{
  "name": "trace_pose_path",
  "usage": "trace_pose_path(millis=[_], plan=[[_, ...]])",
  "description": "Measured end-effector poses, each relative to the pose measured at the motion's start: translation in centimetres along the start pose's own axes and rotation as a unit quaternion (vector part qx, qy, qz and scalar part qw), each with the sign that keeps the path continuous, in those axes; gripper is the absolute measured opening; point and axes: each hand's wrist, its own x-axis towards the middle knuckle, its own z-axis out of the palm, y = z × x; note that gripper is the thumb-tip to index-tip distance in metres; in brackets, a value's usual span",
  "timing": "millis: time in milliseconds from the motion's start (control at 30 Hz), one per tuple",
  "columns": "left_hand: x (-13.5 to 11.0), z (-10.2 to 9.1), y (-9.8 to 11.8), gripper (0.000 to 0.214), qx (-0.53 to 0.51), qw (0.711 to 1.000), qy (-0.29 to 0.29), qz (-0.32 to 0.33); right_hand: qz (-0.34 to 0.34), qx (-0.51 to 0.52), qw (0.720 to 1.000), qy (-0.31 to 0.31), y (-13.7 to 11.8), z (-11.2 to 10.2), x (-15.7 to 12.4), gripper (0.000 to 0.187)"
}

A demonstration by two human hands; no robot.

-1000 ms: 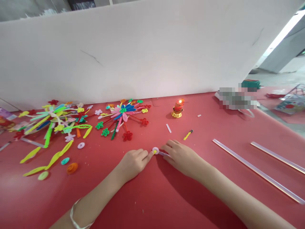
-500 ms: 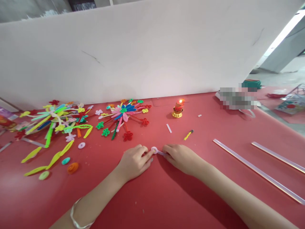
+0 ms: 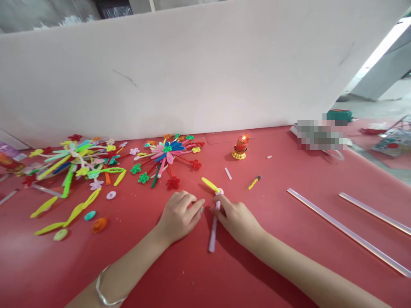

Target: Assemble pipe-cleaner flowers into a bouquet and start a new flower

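Note:
My right hand [image 3: 236, 218] pinches a pale pink pipe-cleaner piece [image 3: 213, 233]; its coiled head sits near my fingertips and a yellow stub [image 3: 210, 184] sticks out up and left from it. The pink stem trails down toward me over the red table [image 3: 199, 273]. My left hand [image 3: 180, 216] rests loosely curled on the table just left of the piece, fingers bent, holding nothing I can see. A silver bangle [image 3: 104, 291] circles my left wrist.
Finished pipe-cleaner flowers [image 3: 167, 156] and a heap of coloured pieces [image 3: 77, 164] lie at the left. A lit candle lamp [image 3: 240, 147] stands behind my hands. Two clear glue sticks [image 3: 346, 231] lie on the right. A white board [image 3: 192, 72] walls the back.
My right hand turned and lifted the pink piece, so its stem now points toward me and the yellow stub juts out. My left fingers let go of the coil and drew back.

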Motion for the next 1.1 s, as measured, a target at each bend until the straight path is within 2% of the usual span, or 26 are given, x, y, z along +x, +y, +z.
trace_pose_path(millis=[67, 167, 267, 333, 400, 500, 633, 767, 833, 900, 1000, 1100], plan=[[0.1, 0.0, -0.1, 0.018, -0.002, 1.000, -0.004, -0.002, -0.015, 0.031, 0.999, 0.018, 0.4, -0.3, 0.2, 0.017], [0.0, 0.0, -0.2, 0.017, -0.016, 1.000, -0.014, -0.018, -0.021, 0.017, 0.996, 0.086, 1.9, -1.5, 1.3, 0.016], [0.0, -0.1, 0.2, 0.017, -0.043, 0.997, -0.035, -0.046, 0.034, -0.041, 0.987, 0.154, 3.9, -2.9, 3.1, 0.016], [0.0, -0.1, 0.9, 0.026, -0.056, 0.994, -0.068, -0.067, 0.070, -0.085, 0.982, 0.154, 4.9, -3.6, 4.5, 0.021], [-0.1, 0.0, 1.6, 0.031, -0.067, 0.988, -0.113, -0.079, 0.090, -0.128, 0.980, 0.120, 5.5, -3.8, 5.7, 0.025], [-0.2, 0.2, 2.6, 0.025, -0.086, 0.979, -0.163, -0.085, 0.101, -0.142, 0.983, 0.059, 5.8, -3.7, 7.1, 0.021], [-0.4, 0.4, 3.2, 0.020, -0.077, 0.981, -0.156, -0.086, 0.113, -0.074, 0.989, 0.055, 6.0, -3.5, 7.4, 0.012], [-0.1, -0.1, 3.2, 0.023, -0.067, 0.986, -0.133, -0.072, 0.095, 0.035, 0.989, 0.104, 6.4, -3.5, 6.0, 0.008], [0.2, -0.4, 2.6, 0.020, -0.071, 0.987, -0.126, -0.069, 0.057, 0.071, 0.987, 0.131, 6.7, -3.3, 5.0, 0.008], [0.4, -0.6, 1.0, 0.017, -0.057, 0.989, -0.098, -0.095, 0.040, 0.077, 0.984, 0.158, 7.1, -2.8, 4.2, 0.009], [-0.2, -0.7, -2.8, 0.012, 0.004, 0.985, -0.034, -0.171, 0.032, 0.083, 0.978, 0.191, 7.5, -2.1, 3.7, 0.007], [-1.5, -1.0, -7.1, 0.013, 0.054, 0.963, 0.004, -0.264, 0.002, 0.100, 0.970, 0.220, 7.8, -1.7, 3.8, 0.011]])
